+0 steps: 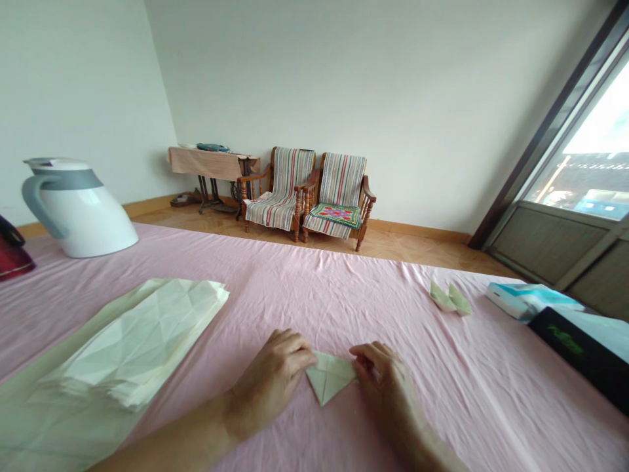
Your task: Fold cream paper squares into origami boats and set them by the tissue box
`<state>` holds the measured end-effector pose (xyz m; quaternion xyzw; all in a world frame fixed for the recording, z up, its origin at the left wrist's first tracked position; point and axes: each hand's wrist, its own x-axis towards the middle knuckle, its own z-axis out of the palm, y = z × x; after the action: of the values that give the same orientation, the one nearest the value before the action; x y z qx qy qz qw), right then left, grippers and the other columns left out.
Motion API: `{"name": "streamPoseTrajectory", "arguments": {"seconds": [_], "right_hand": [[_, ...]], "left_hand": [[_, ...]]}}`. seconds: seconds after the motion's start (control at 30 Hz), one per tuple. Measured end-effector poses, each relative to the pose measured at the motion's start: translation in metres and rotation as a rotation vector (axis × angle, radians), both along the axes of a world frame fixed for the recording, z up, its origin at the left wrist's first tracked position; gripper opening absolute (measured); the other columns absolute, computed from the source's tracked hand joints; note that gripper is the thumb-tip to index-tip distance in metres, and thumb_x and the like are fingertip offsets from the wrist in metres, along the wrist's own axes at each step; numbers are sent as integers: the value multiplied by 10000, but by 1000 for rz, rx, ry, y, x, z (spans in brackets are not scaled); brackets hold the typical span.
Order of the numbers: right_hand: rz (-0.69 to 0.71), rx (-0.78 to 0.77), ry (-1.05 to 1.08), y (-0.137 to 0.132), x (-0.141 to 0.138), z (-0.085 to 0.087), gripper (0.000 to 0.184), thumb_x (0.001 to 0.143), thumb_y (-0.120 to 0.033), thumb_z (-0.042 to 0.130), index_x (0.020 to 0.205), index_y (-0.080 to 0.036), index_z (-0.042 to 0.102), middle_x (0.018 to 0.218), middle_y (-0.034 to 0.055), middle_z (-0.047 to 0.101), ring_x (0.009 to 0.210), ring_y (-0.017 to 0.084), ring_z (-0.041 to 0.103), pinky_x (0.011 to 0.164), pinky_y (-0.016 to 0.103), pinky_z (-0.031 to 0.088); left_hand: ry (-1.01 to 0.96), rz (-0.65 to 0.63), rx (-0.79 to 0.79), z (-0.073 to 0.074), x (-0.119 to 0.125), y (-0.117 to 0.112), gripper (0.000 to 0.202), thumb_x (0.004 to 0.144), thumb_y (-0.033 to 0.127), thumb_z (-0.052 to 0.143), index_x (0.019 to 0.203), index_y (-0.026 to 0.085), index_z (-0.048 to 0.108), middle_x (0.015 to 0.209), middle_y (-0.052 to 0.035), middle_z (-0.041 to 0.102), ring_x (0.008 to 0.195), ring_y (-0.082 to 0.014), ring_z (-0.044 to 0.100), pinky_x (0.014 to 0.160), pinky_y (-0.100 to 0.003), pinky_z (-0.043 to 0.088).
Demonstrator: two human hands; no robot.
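Between my two hands lies a small piece of folded paper [328, 375], pale green, with creases and one corner pointing toward me. My left hand [278, 367] is closed on its left corner, fingers bent and thumb side at the edge. My right hand [386, 377] pinches the right corner, its fingers curled. The fingertips partly hide both corners. Beyond my right hand stands a folded paper shape [449, 299] with two raised points. To the left is a stack of creased paper sheets [152, 334] on larger flat paper.
A pink cloth [275, 282] covers the table. At the far left stand a white and grey jug [93, 216] and a red object [14, 252]. On the right are a blue and white tissue pack [533, 298] and a black box [565, 344]. Two wooden chairs [339, 187] stand beyond.
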<state>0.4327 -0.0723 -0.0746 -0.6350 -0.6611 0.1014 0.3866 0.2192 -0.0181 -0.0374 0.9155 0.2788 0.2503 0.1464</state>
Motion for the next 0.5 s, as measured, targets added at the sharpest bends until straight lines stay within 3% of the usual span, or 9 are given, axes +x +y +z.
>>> {"name": "streamPoseTrajectory", "arguments": {"seconds": [0.23,0.5], "right_hand": [[153,-46,87,-11,15,14,362,703,-38,385,906,-208,631,843,16,640,791,157,607,696,254,454],[227,-79,122,-8,16,15,264,767,-53,440,876,-223,611,905,15,587,799,149,574,699,256,427]], "left_hand": [[160,-93,89,1,0,-3,269,885,28,532,1048,204,653,981,-51,606,930,-213,531,843,-352,414],[202,-110,98,-4,0,-2,426,914,57,527,1294,249,532,1040,-58,583,972,-224,516,881,-380,425]]}}
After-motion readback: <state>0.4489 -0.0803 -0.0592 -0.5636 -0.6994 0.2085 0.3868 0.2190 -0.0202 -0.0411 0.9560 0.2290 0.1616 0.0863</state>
